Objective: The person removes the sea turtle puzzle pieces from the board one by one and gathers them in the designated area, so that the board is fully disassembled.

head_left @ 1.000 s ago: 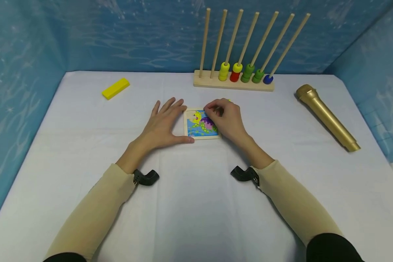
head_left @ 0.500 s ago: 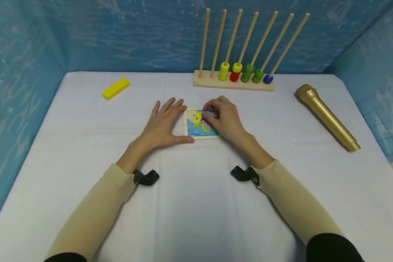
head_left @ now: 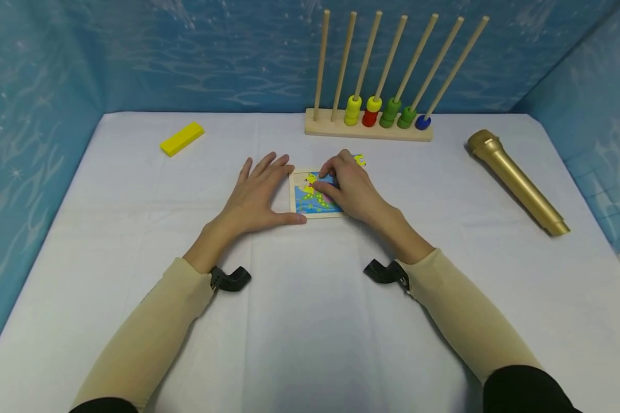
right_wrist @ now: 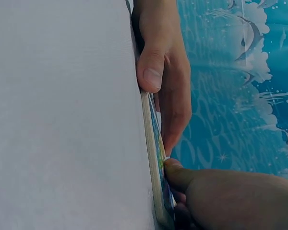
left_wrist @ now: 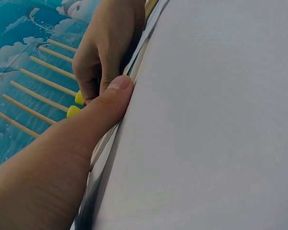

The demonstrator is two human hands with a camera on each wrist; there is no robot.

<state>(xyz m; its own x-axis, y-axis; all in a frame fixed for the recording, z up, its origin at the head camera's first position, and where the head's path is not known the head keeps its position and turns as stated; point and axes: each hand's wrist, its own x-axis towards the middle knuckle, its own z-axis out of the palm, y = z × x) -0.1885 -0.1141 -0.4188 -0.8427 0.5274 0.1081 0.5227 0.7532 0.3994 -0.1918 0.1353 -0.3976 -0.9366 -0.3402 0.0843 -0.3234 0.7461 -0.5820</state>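
Note:
A small framed picture puzzle (head_left: pixel 316 202) shows a yellow and green animal on blue, with pale bare wood at its upper left. My left hand (head_left: pixel 255 198) has its fingers spread, the thumb at the frame's lower left and the index finger at its upper left corner. In the left wrist view the left thumb (left_wrist: pixel 116 93) lies along the frame's edge. My right hand (head_left: pixel 355 186) curls over the upper right of the puzzle, thumb and index finger at a blue puzzle piece (head_left: pixel 328 179), mostly hidden beneath them. Behind this hand lies a loose yellow piece (head_left: pixel 360 159).
A wooden bead counter (head_left: pixel 368 131) with upright rods and coloured beads stands at the back. At the far left is a yellow block (head_left: pixel 182 139); to the right, a gold microphone (head_left: pixel 518 182). White cloth (head_left: pixel 310 321) covers the table, with blue printed curtains (head_left: pixel 196 57) around.
My right hand has shifted slightly left and back, its thumb sliding further over the picture. More of the loose yellow piece now shows behind it. The left hand stays in place.

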